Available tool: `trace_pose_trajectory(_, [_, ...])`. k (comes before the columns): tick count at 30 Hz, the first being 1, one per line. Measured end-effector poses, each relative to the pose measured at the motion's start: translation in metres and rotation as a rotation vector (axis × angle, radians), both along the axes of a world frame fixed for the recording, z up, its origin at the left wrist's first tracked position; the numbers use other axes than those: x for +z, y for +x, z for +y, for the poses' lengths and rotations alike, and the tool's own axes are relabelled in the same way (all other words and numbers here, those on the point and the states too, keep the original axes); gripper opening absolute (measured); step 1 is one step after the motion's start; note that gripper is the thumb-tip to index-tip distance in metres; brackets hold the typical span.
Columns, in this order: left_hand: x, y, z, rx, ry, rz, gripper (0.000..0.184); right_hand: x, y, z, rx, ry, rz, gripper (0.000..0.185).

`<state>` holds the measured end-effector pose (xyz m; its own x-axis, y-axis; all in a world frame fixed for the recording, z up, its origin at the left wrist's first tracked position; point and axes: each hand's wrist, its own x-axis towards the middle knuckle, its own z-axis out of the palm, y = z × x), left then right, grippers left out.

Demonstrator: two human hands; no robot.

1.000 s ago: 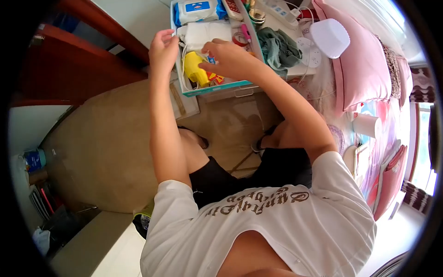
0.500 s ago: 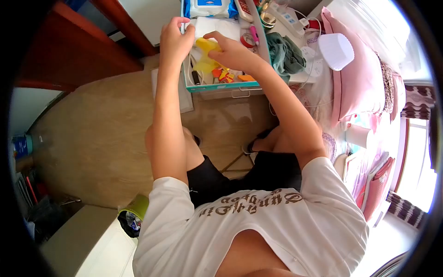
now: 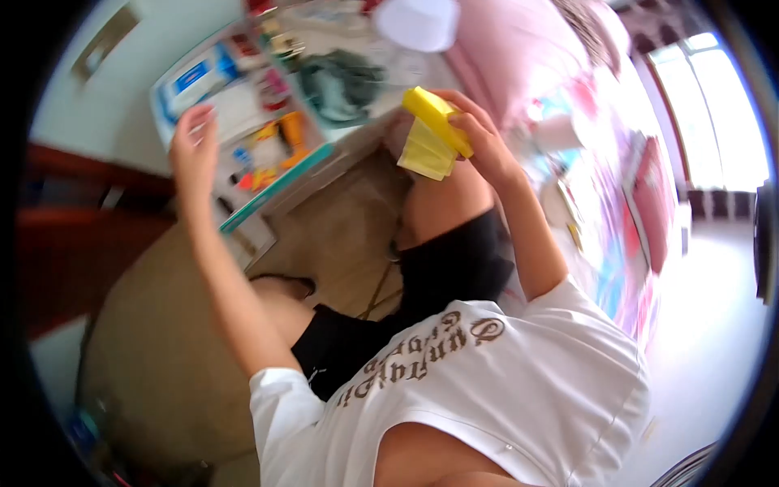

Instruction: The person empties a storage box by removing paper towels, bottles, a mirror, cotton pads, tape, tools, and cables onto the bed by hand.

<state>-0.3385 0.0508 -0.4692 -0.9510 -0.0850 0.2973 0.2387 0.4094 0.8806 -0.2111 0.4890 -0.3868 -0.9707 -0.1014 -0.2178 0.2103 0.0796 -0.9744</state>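
My right hand [image 3: 479, 138] grips a yellow roll of thin plastic film [image 3: 438, 120], which looks like a roll of bags, with a loose flap hanging below it. It is held over my right thigh, to the right of the open drawer [image 3: 280, 188]. My left hand [image 3: 195, 142] hovers by the drawer's left side, its fingers loosely curled and apart, with nothing visible in them. Inside the drawer lie a blue-and-white pack of wipes [image 3: 195, 77], a white folded cloth or tissue [image 3: 235, 109] and small orange and yellow items [image 3: 284, 142].
Beside the drawer a dark green cloth [image 3: 339, 85] lies on a white surface. A white lamp shade [image 3: 418, 23] stands behind it. The bed with a pink pillow [image 3: 519, 49] is to the right. A dark red wooden piece [image 3: 89, 260] stands at far left.
My right hand has lifted the yellow roll out of the drawer and carried it right. My left hand stays near the drawer's left side. The view has turned, and the drawer appears further left.
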Motion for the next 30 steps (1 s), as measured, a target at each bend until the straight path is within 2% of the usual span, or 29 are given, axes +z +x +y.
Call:
trace_pose_trajectory(3, [-0.004, -0.001, 0.014, -0.122, 0.048, -0.059, 0.025, -0.028, 0.025, 0.071, -0.174, 0.123, 0.139, 0.046])
trace_pose_trajectory(5, [-0.003, -0.001, 0.022, -0.142, 0.005, -0.069, 0.027, -0.044, 0.040, 0.124, -0.267, 0.423, 0.342, 0.045])
trace_pose_trajectory(6, [-0.002, 0.000, 0.026, -0.151, -0.014, -0.081, 0.028, -0.040, 0.052, 0.142, -0.439, 0.356, 0.216, 0.045])
trace_pose_trajectory(8, [-0.006, -0.002, 0.031, -0.153, -0.037, -0.095, 0.029, -0.032, 0.071, 0.187, -0.563, 0.280, 0.181, 0.045])
trace_pose_trajectory(10, [-0.008, -0.002, 0.033, -0.154, -0.105, -0.123, 0.029, -0.026, 0.081, 0.210, -0.687, 0.476, 0.361, 0.043])
trace_pose_trajectory(12, [-0.013, -0.005, 0.034, -0.180, -0.109, -0.124, 0.030, -0.013, 0.097, 0.227, -0.738, 0.313, 0.476, 0.043])
trace_pose_trajectory(14, [-0.018, -0.009, 0.032, -0.197, -0.135, -0.111, 0.032, 0.003, 0.112, 0.238, -0.801, 0.333, 0.526, 0.043])
trace_pose_trajectory(17, [-0.018, -0.012, 0.031, -0.218, -0.156, -0.130, 0.033, -0.007, 0.116, 0.279, -1.101, 0.328, 0.500, 0.044])
trace_pose_trajectory(18, [-0.017, -0.011, 0.030, -0.206, -0.154, -0.140, 0.033, -0.018, 0.112, 0.290, -1.109, 0.331, 0.494, 0.044])
trace_pose_trajectory(20, [-0.018, -0.015, 0.029, -0.194, -0.152, -0.151, 0.033, -0.041, 0.100, 0.308, -1.229, 0.626, 0.200, 0.047])
trace_pose_trajectory(22, [-0.022, -0.018, 0.017, -0.163, -0.132, -0.137, 0.031, -0.079, 0.092, 0.317, -1.027, 1.177, 0.190, 0.049])
trace_pose_trajectory(24, [-0.035, -0.026, -0.005, -0.107, -0.096, -0.149, 0.029, -0.118, 0.093, 0.314, -0.732, 1.296, -0.011, 0.047])
trace_pose_trajectory(25, [-0.026, -0.017, -0.008, -0.082, -0.112, -0.141, 0.028, -0.149, 0.097, 0.333, -0.600, 1.297, 0.174, 0.045])
trace_pose_trajectory(26, [-0.017, -0.009, -0.002, -0.051, -0.133, -0.133, 0.027, -0.138, 0.091, 0.317, -0.609, 1.277, 0.062, 0.041])
trace_pose_trajectory(27, [-0.017, -0.010, -0.010, -0.078, -0.084, -0.097, 0.026, -0.145, 0.091, 0.317, -0.615, 1.341, 0.240, 0.040])
trace_pose_trajectory(28, [-0.016, -0.007, -0.012, -0.045, -0.090, -0.095, 0.024, -0.103, 0.090, 0.282, -0.609, 1.407, 0.151, 0.049])
trace_pose_trajectory(29, [-0.019, -0.009, -0.020, -0.036, -0.049, -0.090, 0.023, -0.094, 0.094, 0.266, -0.691, 1.608, 0.019, 0.059])
trace_pose_trajectory(30, [-0.001, 0.001, -0.013, 0.015, -0.032, -0.142, 0.022, -0.067, 0.092, 0.243, -0.616, 1.672, -0.193, 0.060])
